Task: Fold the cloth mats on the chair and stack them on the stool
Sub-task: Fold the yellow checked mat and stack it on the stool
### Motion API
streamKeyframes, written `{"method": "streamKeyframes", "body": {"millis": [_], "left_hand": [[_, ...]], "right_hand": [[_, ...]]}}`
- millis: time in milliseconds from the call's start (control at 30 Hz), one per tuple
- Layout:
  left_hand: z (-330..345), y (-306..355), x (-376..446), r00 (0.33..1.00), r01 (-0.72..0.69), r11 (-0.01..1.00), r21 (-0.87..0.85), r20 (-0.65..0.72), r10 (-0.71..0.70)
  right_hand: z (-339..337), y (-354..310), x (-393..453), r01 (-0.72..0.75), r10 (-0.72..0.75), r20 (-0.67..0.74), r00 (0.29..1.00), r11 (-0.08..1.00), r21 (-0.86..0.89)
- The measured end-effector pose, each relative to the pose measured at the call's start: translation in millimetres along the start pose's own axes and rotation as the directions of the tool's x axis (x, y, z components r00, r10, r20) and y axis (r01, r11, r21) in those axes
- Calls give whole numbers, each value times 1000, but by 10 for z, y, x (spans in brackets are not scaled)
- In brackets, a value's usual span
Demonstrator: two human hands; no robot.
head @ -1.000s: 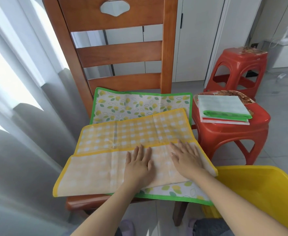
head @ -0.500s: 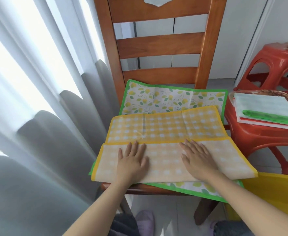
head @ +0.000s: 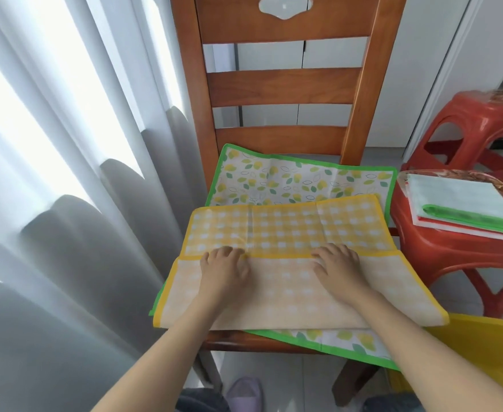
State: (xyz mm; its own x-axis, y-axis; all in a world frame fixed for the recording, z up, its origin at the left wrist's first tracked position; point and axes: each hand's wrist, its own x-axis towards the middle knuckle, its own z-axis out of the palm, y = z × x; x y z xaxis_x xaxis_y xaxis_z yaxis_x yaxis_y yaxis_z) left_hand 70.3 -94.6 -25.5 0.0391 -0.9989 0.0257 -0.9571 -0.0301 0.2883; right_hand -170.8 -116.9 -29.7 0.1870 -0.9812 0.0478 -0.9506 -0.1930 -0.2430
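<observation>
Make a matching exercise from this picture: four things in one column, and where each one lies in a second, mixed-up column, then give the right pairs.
Things
1. yellow checked mat
2. lemon-print mat
3. folded mats
4. slipper

Places
A. stacked on the near red stool
B. on the floor under the chair
C. on top, under both hands
D. spread on the chair seat, beneath another mat

Pairs: 1-C, 2-D, 3-A, 4-B. The left hand and right hand rest on the folded-over part of the checked mat.
</observation>
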Motion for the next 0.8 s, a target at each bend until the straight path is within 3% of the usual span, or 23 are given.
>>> {"method": "streamKeyframes", "body": {"millis": [133,300,467,633,800], "left_hand": [[40,171,496,999,-36,989,-144,-3,36],[133,342,1147,998,-68,971,-231,-9,67],[334,369,1628,996,-85,973,-214,-37,79],[370,411,1934,999,-35,995,-89,-27,33],[172,488,1944,991,-90,973,-214,-116,66]], "right_hand": [[38,-16,226,-25,28,-27,999,994,106],[142,33,369,-43,47,-39,998,993,107],[231,75,403,-36,52,-114,992,990,136],[261,99,396,-20,39,-141,989,991,131],[262,110,398,2,16,-146,989,993,122]]}}
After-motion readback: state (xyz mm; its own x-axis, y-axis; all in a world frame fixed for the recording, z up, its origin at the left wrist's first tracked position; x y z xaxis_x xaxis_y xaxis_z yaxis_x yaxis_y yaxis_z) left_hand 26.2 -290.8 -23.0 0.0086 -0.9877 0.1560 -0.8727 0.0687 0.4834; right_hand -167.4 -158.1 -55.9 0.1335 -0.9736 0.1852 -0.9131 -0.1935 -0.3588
